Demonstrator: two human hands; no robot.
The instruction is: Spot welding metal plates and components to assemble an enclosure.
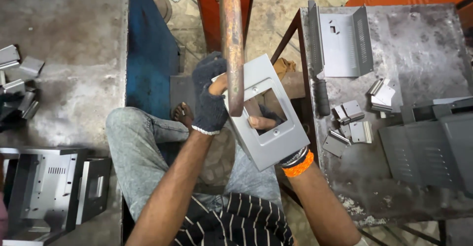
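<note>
setting: workshop with a stone-tiled floor (281, 14) seen from above, with two metal worktops, one on each side of a seated person
left worktop (74, 54): worn grey steel; a heap of small bent metal pieces (19, 83) lies at its left edge, too tangled to count
near left: two grey sheet-metal housings (54, 187) with cut-outs stand side by side at the near corner
right worktop (419, 44): scratched steel; one folded grey panel with slots (342, 41) stands at its far left corner
brackets: about six small folded brackets (357, 120) lie scattered near the middle of the right worktop
right edge: one large louvred grey cover (428, 147)
rusty bar (231, 44): one, upright, between the two worktops
grey metal box (268, 113): one, with a rectangular window, held tilted over the lap against the bar, off both worktops
left hand (209, 98): in a dark knit glove, its fingers closed on the box's left edge beside the bar
right hand (268, 123): reaches up inside the box, the fingers showing through the window and curled on its frame; orange band at the wrist
foot (182, 113): one bare foot on the floor below the box
</note>
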